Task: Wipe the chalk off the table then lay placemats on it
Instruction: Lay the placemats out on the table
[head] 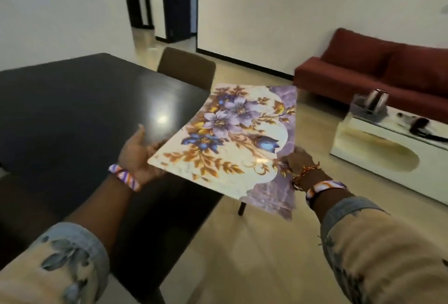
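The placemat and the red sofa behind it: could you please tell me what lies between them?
In the head view, only bare pale floor lies between the floral placemat and the red sofa; nothing stands on that stretch.

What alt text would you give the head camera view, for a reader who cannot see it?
A person's two hands hold a floral purple and cream placemat above the corner of a dark glossy table: the left hand supports its edge, the right hand pinches the other. Behind stand a brown chair and a dark red sofa.
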